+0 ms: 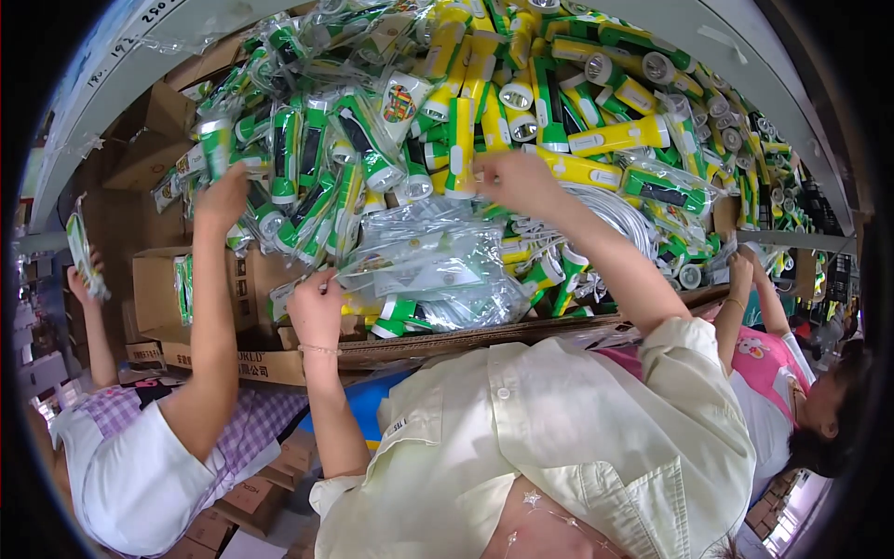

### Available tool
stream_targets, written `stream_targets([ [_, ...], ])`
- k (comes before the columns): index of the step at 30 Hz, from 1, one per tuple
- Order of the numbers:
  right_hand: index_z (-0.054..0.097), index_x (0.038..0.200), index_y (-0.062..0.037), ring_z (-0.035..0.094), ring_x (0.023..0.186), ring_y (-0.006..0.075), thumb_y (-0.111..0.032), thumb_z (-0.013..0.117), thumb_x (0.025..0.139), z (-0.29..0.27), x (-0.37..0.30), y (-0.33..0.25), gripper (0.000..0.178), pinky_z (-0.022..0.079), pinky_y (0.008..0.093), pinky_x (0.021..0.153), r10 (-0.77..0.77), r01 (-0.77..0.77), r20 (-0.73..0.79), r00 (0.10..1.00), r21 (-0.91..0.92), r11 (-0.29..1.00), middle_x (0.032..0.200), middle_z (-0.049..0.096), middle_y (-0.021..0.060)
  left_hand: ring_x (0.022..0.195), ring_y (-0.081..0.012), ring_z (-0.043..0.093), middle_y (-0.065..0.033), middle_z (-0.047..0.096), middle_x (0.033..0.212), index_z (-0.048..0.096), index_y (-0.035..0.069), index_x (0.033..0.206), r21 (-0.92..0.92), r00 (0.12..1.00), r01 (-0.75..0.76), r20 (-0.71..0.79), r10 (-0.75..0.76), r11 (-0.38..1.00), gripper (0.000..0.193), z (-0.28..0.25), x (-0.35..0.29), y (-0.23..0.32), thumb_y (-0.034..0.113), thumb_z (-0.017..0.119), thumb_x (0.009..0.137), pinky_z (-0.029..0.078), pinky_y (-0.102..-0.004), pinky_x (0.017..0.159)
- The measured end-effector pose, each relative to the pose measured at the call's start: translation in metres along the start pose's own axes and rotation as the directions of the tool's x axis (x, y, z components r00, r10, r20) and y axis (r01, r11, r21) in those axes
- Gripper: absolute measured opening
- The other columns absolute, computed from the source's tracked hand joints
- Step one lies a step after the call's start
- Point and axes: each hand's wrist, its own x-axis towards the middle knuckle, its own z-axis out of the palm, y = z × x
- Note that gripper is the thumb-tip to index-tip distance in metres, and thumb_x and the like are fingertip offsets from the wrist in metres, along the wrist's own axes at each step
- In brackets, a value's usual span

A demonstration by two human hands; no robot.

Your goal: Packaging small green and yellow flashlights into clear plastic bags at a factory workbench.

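Observation:
My left hand (317, 300), with a thin bracelet at the wrist, pinches the edge of a clear plastic bag (410, 265) with a printed insert. This bag lies over a stack of clear bags (484, 242) at the front of the heap. Slightly blurred, my right hand (521, 182) curls its fingers against the side of a yellow and green flashlight (460, 149), which stands lengthwise; its far fingers are hidden. Around both hands lie several green, yellow and white flashlights (615, 138), those on the left mostly bagged. White cable coils (615, 219) sit under my right forearm.
A cardboard edge (466, 347) runs along the front of the heap. At left, a co-worker's hand (223, 196) lifts a green flashlight (215, 144) above an open cardboard box (158, 289). Another co-worker's hands (742, 265) work at the right. A grey metal frame (112, 102) borders the heap.

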Motion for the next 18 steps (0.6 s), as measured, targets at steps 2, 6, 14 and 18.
stream_targets([
  [2,0.065,0.079,-0.0079,0.065,0.071,0.0255,-0.06,0.059,0.077,0.021,0.036,0.003,0.052,0.051,0.0361,0.059,0.115,-0.133,-0.173,0.978,-0.1,0.986,0.073,0.066,0.0078,0.055,-0.0182,0.067,-0.0146,0.066,0.064,0.069,-0.003,0.088,0.026,0.996,-0.084,-0.008,0.084,0.996,0.019,0.012,0.002,-0.004,0.012,0.063,0.079,0.05,-0.0262,0.054],
  [6,0.058,0.087,0.0002,0.066,0.07,0.0281,-0.058,0.062,0.075,0.046,0.066,0.001,0.06,0.052,0.0383,0.059,0.3,-0.351,-0.282,0.911,-0.154,0.924,0.073,0.065,0.0127,0.05,-0.0235,0.062,-0.0142,0.062,0.058,0.068,-0.003,0.077,0.102,0.975,-0.187,-0.101,0.198,0.977,0.021,0.023,0.0,0.028,0.018,0.07,0.077,0.045,-0.0313,0.05],
  [14,0.053,0.104,-0.004,0.066,0.072,0.0311,-0.04,0.071,0.074,-0.02,-0.01,-0.034,0.05,0.052,0.0388,0.064,0.079,0.062,-0.426,0.901,0.309,0.949,0.085,0.068,0.0109,0.057,-0.0382,0.057,-0.0216,0.057,0.064,0.068,0.001,0.078,0.102,0.976,-0.204,-0.058,0.21,0.974,0.016,0.029,-0.004,0.041,0.017,0.066,0.079,0.044,-0.0382,0.052],
  [18,0.053,0.117,-0.0078,0.065,0.071,0.029,-0.023,0.072,0.074,-0.013,-0.054,-0.045,0.049,0.053,0.0374,0.067,-0.551,0.732,-0.553,0.625,0.17,0.66,0.1,0.067,0.0098,0.057,-0.0373,0.057,-0.0216,0.058,0.067,0.069,0.002,0.089,-0.061,0.958,-0.284,-0.049,0.281,0.957,0.017,0.034,-0.011,0.064,0.015,0.062,0.08,0.045,-0.0382,0.053],
])
